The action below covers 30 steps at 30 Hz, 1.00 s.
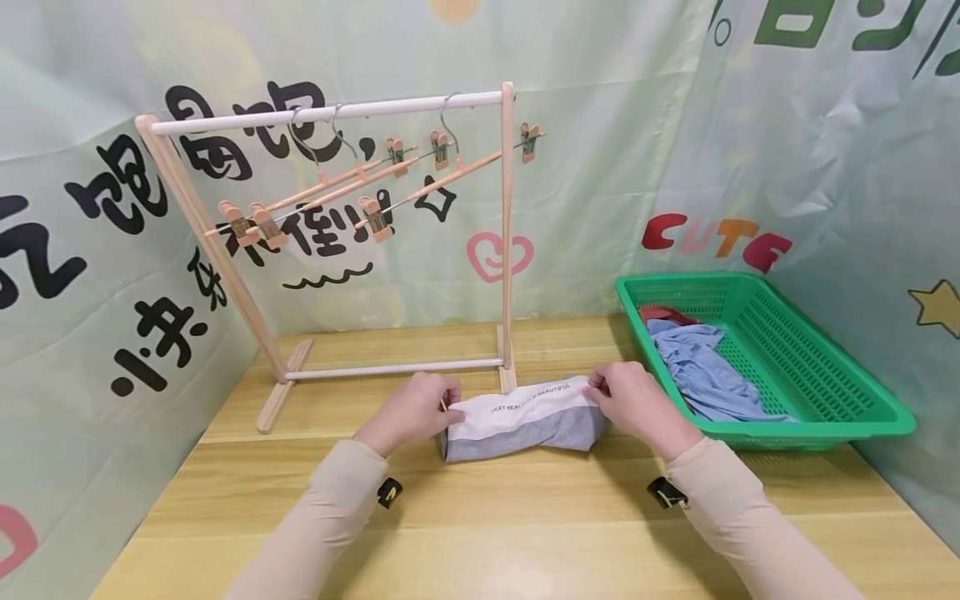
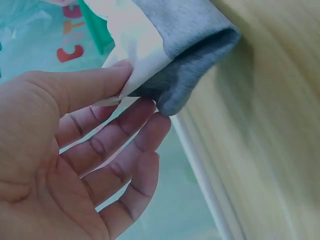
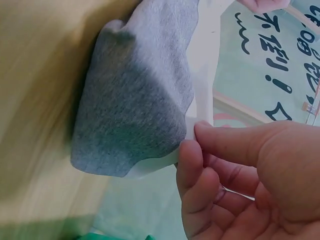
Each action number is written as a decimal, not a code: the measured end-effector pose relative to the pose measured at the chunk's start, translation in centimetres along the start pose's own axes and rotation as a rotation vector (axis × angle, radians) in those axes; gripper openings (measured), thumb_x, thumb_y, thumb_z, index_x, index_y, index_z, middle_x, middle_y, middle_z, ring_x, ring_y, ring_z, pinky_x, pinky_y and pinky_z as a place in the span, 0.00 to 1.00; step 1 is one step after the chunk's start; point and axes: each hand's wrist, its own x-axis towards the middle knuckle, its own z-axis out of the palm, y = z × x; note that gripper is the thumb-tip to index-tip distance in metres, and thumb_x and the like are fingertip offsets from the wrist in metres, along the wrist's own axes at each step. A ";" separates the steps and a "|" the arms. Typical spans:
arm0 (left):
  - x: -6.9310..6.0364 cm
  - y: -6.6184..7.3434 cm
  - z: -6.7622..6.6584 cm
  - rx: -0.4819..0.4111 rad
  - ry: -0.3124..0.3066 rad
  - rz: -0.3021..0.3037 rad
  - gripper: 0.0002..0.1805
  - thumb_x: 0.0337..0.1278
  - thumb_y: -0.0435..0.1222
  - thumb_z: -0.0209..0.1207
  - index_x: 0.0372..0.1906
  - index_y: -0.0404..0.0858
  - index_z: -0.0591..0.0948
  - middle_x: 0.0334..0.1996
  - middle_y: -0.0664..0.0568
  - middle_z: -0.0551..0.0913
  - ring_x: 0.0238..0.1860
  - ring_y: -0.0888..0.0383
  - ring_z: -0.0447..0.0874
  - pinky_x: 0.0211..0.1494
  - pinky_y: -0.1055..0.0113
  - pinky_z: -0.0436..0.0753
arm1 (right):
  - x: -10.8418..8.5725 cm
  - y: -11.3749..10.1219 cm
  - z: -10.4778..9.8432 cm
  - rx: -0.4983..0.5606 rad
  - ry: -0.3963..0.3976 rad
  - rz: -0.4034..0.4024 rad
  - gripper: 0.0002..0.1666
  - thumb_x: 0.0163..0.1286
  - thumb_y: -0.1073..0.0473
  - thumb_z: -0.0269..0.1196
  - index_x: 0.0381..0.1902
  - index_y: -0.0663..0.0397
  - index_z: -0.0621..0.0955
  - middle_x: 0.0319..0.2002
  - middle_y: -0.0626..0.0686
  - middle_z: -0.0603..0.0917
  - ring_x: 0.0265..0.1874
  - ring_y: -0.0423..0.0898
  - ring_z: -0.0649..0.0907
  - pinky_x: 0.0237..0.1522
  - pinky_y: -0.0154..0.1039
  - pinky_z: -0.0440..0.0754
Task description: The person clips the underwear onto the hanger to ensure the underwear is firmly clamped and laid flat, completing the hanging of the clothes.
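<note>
Was grey cloth (image 1: 525,427) with white lettered band; lay folded into long strip on wooden table (image 1: 525,533), slightly rumpled; was pinched along white edge near both ends, gaped at left end.

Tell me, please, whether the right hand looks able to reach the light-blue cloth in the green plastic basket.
Probably yes: the right hand is beside the basket, whose open top leaves the cloth uncovered, though the hand should first release the grey-and-white fabric it pinches.
</note>
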 end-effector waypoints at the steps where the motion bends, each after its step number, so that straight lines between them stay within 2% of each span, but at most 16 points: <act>1: -0.1 0.0 -0.2 -0.002 0.011 -0.005 0.17 0.61 0.39 0.76 0.27 0.46 0.77 0.26 0.58 0.80 0.28 0.60 0.74 0.36 0.66 0.75 | 0.1 0.0 0.0 -0.003 0.019 -0.008 0.10 0.73 0.62 0.71 0.30 0.57 0.85 0.25 0.50 0.83 0.25 0.44 0.78 0.29 0.39 0.76; 7: -0.6 -0.7 -0.9 0.000 0.060 -0.033 0.19 0.60 0.40 0.77 0.25 0.46 0.75 0.22 0.58 0.75 0.27 0.60 0.71 0.38 0.65 0.73 | 0.8 0.2 -0.1 -0.008 0.095 -0.049 0.12 0.71 0.64 0.72 0.27 0.57 0.83 0.23 0.51 0.82 0.25 0.45 0.78 0.29 0.40 0.76; 10: -0.7 -1.0 -1.0 -0.018 0.084 -0.022 0.19 0.61 0.38 0.76 0.25 0.45 0.74 0.21 0.59 0.73 0.26 0.61 0.70 0.36 0.66 0.72 | 1.1 0.1 -0.1 0.010 0.097 -0.037 0.12 0.72 0.65 0.70 0.27 0.57 0.82 0.23 0.51 0.82 0.24 0.46 0.79 0.28 0.40 0.76; 13: -0.9 -1.1 -1.1 -0.030 0.103 0.000 0.18 0.63 0.36 0.74 0.26 0.45 0.74 0.20 0.59 0.73 0.25 0.61 0.70 0.34 0.67 0.71 | 1.3 0.1 -0.3 0.042 0.086 -0.016 0.11 0.75 0.66 0.68 0.30 0.59 0.81 0.25 0.53 0.85 0.25 0.45 0.85 0.27 0.40 0.79; 18: -0.8 -0.9 -1.1 -0.071 0.121 0.011 0.17 0.63 0.32 0.73 0.27 0.44 0.74 0.21 0.59 0.78 0.25 0.63 0.73 0.35 0.67 0.74 | 1.5 0.1 -0.6 0.065 0.094 -0.001 0.09 0.76 0.67 0.67 0.33 0.60 0.81 0.27 0.56 0.88 0.26 0.47 0.90 0.29 0.41 0.83; 21: -0.9 -0.6 -1.2 -0.127 0.129 0.016 0.16 0.63 0.29 0.72 0.29 0.43 0.75 0.23 0.59 0.84 0.26 0.66 0.80 0.36 0.68 0.79 | 1.5 0.1 -1.0 0.058 0.143 -0.034 0.08 0.75 0.68 0.67 0.33 0.61 0.81 0.26 0.56 0.88 0.25 0.47 0.89 0.29 0.42 0.83; 25: -1.3 0.4 -1.9 -0.232 0.115 0.035 0.12 0.64 0.27 0.69 0.32 0.41 0.76 0.27 0.55 0.88 0.28 0.65 0.88 0.36 0.70 0.83 | 1.2 -0.5 -2.4 0.067 0.185 -0.050 0.06 0.75 0.69 0.66 0.35 0.62 0.81 0.27 0.57 0.88 0.25 0.47 0.87 0.29 0.42 0.81; 30: -2.0 2.2 -3.7 -0.501 0.072 0.078 0.09 0.66 0.26 0.67 0.36 0.35 0.77 0.29 0.46 0.87 0.28 0.59 0.91 0.34 0.66 0.88 | 1.1 -1.9 -5.8 0.074 0.237 -0.006 0.06 0.79 0.64 0.64 0.42 0.63 0.83 0.33 0.60 0.90 0.30 0.51 0.88 0.33 0.45 0.83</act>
